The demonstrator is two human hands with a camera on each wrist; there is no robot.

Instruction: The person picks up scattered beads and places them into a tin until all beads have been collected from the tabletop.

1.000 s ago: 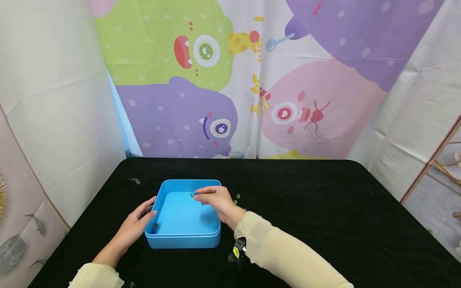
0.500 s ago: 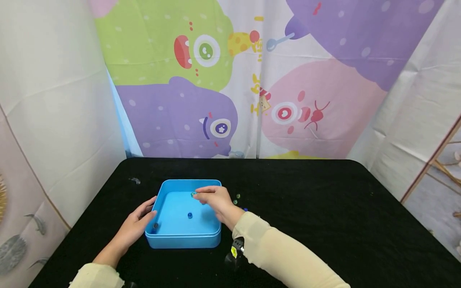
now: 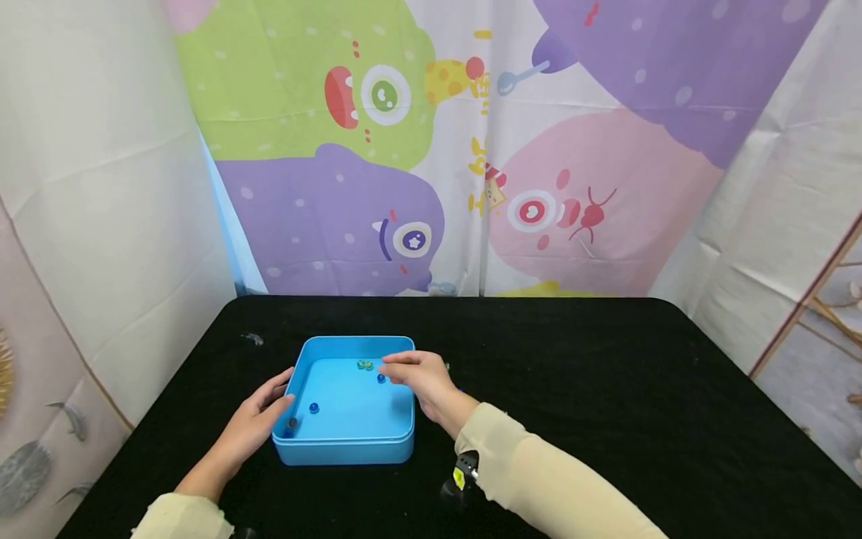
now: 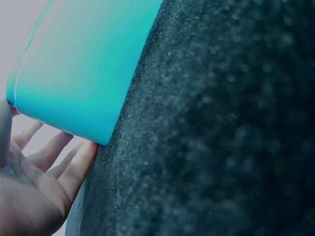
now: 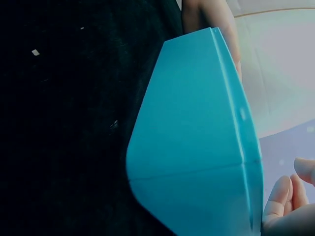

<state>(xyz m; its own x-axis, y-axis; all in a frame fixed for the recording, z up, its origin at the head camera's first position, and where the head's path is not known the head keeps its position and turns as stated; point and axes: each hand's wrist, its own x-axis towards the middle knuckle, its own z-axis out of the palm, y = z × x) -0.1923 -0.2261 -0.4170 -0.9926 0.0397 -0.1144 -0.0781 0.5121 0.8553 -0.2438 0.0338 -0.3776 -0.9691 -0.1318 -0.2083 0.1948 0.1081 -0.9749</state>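
A shallow blue box stands on the black table. My left hand touches its left side, fingers extended along the outer wall and thumb by the rim. Over the right rim is my right hand, thumb and fingers slightly apart, nothing visible between them. Inside, two green marbles lie near the back. A blue marble sits just below my right fingertips, another blue ball farther left. A dark marble lies in the front left corner.
Just right of the box, a green marble shows partly behind my right hand. A small grey feather-like mark is at the back left of the black tabletop. A cartoon curtain hangs behind the table.
Blue marbles have left my right hand; one has rolled left across the box floor. The green marbles now lie uncovered as my right hand has shifted right. My left hand stays put.
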